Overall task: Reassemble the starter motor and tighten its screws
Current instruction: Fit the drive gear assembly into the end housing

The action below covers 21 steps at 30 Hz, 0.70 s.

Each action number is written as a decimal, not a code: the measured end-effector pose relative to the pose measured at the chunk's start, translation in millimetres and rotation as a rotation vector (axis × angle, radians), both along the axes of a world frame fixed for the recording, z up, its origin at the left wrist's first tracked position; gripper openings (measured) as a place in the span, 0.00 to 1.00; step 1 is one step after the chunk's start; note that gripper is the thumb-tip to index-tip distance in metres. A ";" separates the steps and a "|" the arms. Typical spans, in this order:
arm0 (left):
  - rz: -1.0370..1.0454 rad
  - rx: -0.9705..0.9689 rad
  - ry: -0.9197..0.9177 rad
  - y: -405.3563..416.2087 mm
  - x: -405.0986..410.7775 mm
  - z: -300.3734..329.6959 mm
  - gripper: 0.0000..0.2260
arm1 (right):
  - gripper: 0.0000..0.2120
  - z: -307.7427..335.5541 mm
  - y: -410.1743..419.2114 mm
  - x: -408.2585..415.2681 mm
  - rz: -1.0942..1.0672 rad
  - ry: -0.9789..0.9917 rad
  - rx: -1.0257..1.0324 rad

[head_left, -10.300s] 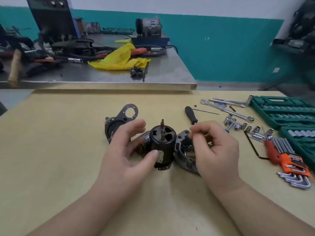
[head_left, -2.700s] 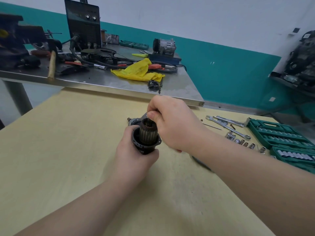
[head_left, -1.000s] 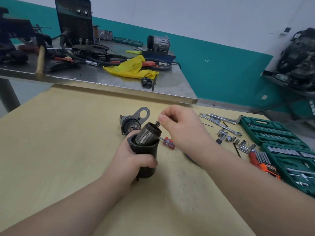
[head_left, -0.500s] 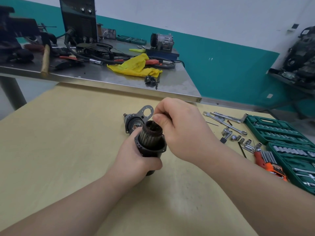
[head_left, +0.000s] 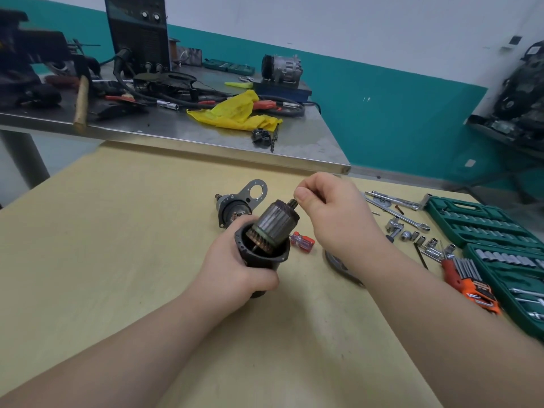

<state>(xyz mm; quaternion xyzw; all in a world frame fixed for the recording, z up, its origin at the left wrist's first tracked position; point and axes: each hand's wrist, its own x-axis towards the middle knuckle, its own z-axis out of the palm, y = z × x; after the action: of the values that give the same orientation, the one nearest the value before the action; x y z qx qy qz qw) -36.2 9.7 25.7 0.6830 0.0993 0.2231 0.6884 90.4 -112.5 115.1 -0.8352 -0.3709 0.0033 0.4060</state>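
Gripping one black motor housing above the table, the left hand is wrapping it; the right hand is pinching the shaft tip of one armature (tilted, half inside the housing). One end bracket assembly and one red screwdriver are lying just behind; two green socket cases are sitting right.

The scene is bright and evenly lit with soft, diffuse light, and only faint shadows lie under the forearms on the yellow table. The steel workbench shows a dull sheen without hard glare. The wide lens bends lines at the edges, and the dark machinery at far right looks blurred.
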 end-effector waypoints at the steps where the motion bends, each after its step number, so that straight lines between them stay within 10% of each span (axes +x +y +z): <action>1: 0.011 0.015 0.014 -0.6 -0.4 0.7 0.24 | 0.13 1.5 -1.7 -3.3 0.024 -0.021 -0.002; 8: 0.084 0.047 0.066 -3.7 2.5 4.5 0.25 | 0.06 4.0 1.8 -40.0 0.243 -0.376 -0.107; 21: 0.091 0.023 0.018 0.1 -0.6 -3.8 0.27 | 0.12 4.9 -16.4 -9.7 0.023 -0.244 0.198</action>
<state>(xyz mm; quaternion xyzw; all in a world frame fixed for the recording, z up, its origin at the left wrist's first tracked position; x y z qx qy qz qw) -36.8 9.8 21.9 0.6876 0.1340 0.2492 0.6686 80.7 -129.0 120.0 -0.7812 -0.4253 -0.1301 0.4382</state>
